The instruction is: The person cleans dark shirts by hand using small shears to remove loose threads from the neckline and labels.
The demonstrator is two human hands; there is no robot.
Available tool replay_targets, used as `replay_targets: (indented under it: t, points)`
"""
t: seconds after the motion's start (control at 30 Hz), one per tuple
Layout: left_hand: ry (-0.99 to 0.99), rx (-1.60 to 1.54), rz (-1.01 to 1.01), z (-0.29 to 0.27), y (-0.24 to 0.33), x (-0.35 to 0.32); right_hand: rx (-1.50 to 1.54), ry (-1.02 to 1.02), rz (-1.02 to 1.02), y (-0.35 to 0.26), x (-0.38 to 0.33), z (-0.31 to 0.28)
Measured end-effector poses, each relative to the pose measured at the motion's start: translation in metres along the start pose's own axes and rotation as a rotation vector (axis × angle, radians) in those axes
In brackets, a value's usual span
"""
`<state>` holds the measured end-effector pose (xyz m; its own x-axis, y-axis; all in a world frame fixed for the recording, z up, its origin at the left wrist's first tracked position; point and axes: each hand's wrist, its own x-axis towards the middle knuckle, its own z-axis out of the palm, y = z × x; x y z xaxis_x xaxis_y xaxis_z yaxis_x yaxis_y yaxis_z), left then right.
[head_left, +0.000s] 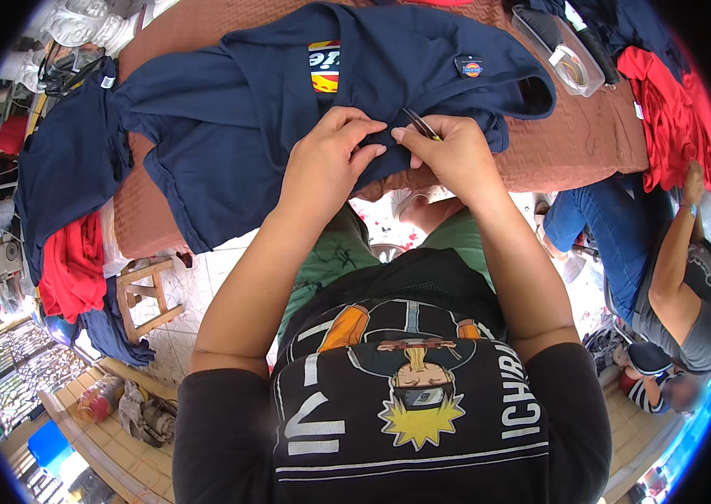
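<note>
A navy shirt (288, 101) lies spread over a brown-covered surface (574, 143). The left hand (326, 164) pinches a fold at the shirt's near edge, and the right hand (448, 151) holds a small pair of snips (421, 124) against the same fold, fingertips of both hands almost touching. A clear plastic tray (565, 50) sits at the far right of the surface, beside red garments (674, 118). Another person (666, 277) sits at the right.
</note>
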<state>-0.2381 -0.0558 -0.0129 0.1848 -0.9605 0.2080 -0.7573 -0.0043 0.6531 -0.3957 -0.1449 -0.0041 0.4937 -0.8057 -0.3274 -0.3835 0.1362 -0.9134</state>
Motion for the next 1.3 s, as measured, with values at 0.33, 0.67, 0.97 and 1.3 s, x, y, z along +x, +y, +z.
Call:
replay_targets:
  t: [0.33, 0.67, 0.97, 1.3]
  points:
    - [0.001, -0.28, -0.005, -0.025, -0.009, -0.008, 0.259, -0.07, 0.034, 0.009, -0.003, -0.01]
    - [0.06, -0.023, 0.385, -0.03, 0.016, 0.009, 0.264, -0.087, 0.026, 0.0, -0.007, -0.017]
    - [0.071, 0.065, 0.383, -0.01, 0.009, 0.012, 0.432, -0.17, 0.04, 0.005, -0.006, -0.019]
    - [0.143, 0.02, 0.396, -0.013, 0.025, 0.009, 0.398, -0.265, 0.009, 0.004, -0.007, -0.024]
